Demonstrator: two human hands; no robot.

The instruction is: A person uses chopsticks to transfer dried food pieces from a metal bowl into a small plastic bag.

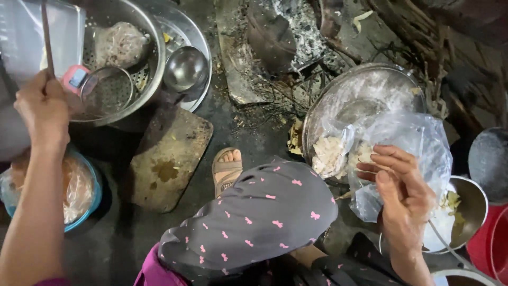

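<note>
- A clear, crumpled plastic bag (pixel 407 153) holding pale, flaky pieces is gripped by the right hand (pixel 403 196), with the fingers (pixel 389 159) curled closed on its wall.
- The bag is held above a wide, dull metal basin (pixel 365 90) and just beside a smaller steel bowl (pixel 468 204) with yellowish scraps.
- A thin, dark stick (pixel 46 37) is clasped upright in the closed grip of the left hand (pixel 42 108), raised near a perforated steel colander (pixel 132 63) in which a wrapped pinkish lump (pixel 120 45) lies.
- A round steel ladle bowl (pixel 185 69) rests against the colander's rim, and a worn wooden chopping board (pixel 166 156) lies on the dark, sooty floor (pixel 233 111).
- A blue-rimmed bowl lined with plastic (pixel 79 190) sits under the left forearm.
- The step in hand is judged to be the handling of the bag's contents over the basin; a steady hold on the thin film and a controlled tilt would be called for next.
</note>
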